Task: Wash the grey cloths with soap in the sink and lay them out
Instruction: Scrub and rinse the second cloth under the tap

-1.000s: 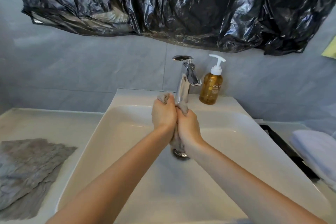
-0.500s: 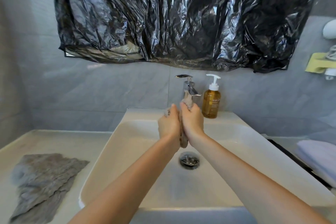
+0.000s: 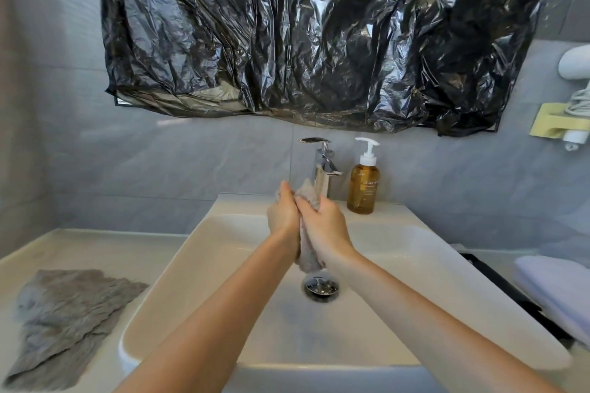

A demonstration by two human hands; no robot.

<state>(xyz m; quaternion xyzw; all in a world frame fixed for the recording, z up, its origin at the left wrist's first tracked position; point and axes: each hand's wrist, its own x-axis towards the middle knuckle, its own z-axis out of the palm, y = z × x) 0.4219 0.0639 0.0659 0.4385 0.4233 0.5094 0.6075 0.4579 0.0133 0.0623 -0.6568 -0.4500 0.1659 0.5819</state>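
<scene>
A wet grey cloth point(image 3: 308, 252) is bunched into a rope between my two hands over the white sink point(image 3: 204, 249). My left hand point(image 3: 282, 217) and my right hand point(image 3: 325, 225) press against each other and grip the cloth, whose ends stick out above the fingers and below the wrists. A second grey cloth point(image 3: 67, 319) lies spread flat on the counter to the left of the sink. Behind my hands, at the back rim, stand the chrome tap point(image 3: 322, 166) and an amber pump bottle of soap point(image 3: 364, 183).
The drain point(image 3: 321, 286) lies under my hands. A crumpled black plastic sheet point(image 3: 319, 35) hangs on the wall above. A pale folded towel point(image 3: 558, 290) rests on the right, over a dark tray. A yellow holder point(image 3: 555, 121) is fixed to the right wall.
The view has pulled back and tilted up. My hands, still clasped round the cloth, have twisted on it; more of the cloth now hangs below my wrists.
</scene>
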